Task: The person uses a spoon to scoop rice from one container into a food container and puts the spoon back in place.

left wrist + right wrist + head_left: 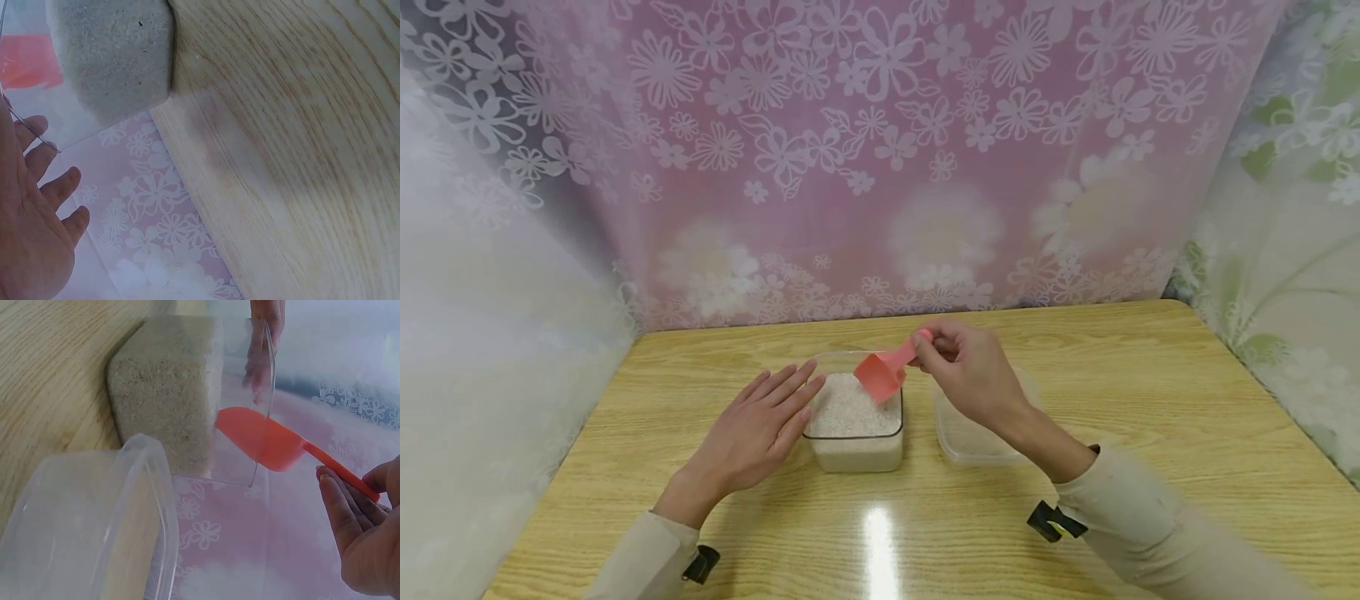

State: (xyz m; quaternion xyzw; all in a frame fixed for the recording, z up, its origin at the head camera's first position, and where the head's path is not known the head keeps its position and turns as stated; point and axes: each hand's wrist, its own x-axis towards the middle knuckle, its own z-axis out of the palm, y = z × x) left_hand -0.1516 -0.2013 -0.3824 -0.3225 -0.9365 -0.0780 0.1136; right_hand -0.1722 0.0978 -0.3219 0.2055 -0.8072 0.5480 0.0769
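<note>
Pink floral cloth (865, 158), patterned with white blossoms, is hanging behind the work area; a white cloth with green leaves (1277, 250) is flanking it on the right. Table (1150, 392), yellowish wood grain, is supporting two vessels and reflecting a bright strip of light near its front. Item one: clear square container (857, 457), standing upright near the middle and holding pale, rice-like grain (842, 408) to a level below its rim. Item two: translucent plastic tub (973, 458), standing just to the right of the container, partly hidden under the right forearm. Item three: pink-red scoop (880, 377), tilting down over the container, its bowl reaching below the rim near the grain; contact with the grain cannot be told. Right hand (973, 371) is pinching the scoop's handle between thumb and bent fingers. Left hand (756, 433) is extending its fingers, loosely spread and gripping nothing, with the fingertips lying at the container's left rim. Pale sleeves (1150, 517) are covering both forearms; black devices (1055, 522) are showing at both cuffs.
</note>
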